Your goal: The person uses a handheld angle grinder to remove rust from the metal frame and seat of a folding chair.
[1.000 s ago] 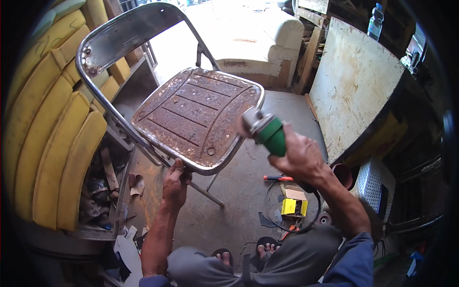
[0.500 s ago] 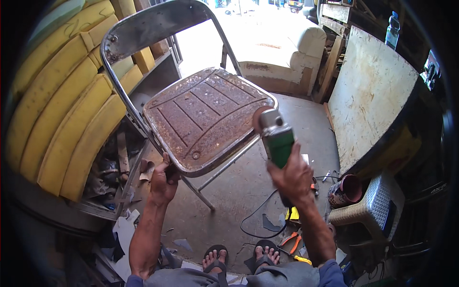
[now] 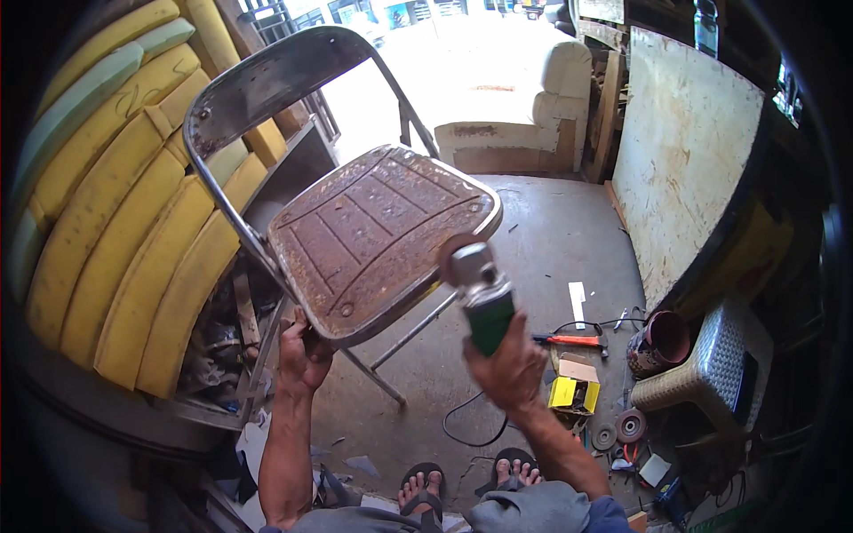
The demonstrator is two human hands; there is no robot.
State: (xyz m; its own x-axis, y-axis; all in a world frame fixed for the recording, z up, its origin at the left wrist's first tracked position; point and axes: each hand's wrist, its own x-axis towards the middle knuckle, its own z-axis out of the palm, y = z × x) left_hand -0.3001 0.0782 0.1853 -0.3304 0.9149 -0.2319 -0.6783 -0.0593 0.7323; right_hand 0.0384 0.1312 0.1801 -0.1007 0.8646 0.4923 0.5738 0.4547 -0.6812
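A metal folding chair (image 3: 355, 235) with a rusty ribbed seat is held up tilted in front of me. My left hand (image 3: 304, 354) grips the seat's near left corner from beneath, its fingers partly hidden under the rim. In my right hand (image 3: 508, 366) is a green angle grinder (image 3: 490, 318) with a metal head. Its brownish round disc (image 3: 459, 258) is at the right edge of the seat; whether it touches the rim I cannot tell. A black cord trails below the grinder to the floor.
Yellow foam pieces (image 3: 115, 258) are stacked at the left. On the right floor lie an orange-handled hammer (image 3: 573, 340), a yellow box (image 3: 573, 393), loose discs (image 3: 631, 425) and a rusty can (image 3: 659, 344). A woven-pattern stool (image 3: 711, 373) lies beside a leaning white board (image 3: 689, 160). An armchair (image 3: 524, 115) stands behind.
The grinder in my right hand has moved left and nearer to me along the seat's right edge. My left hand still holds the chair's corner. The view has shifted slightly.
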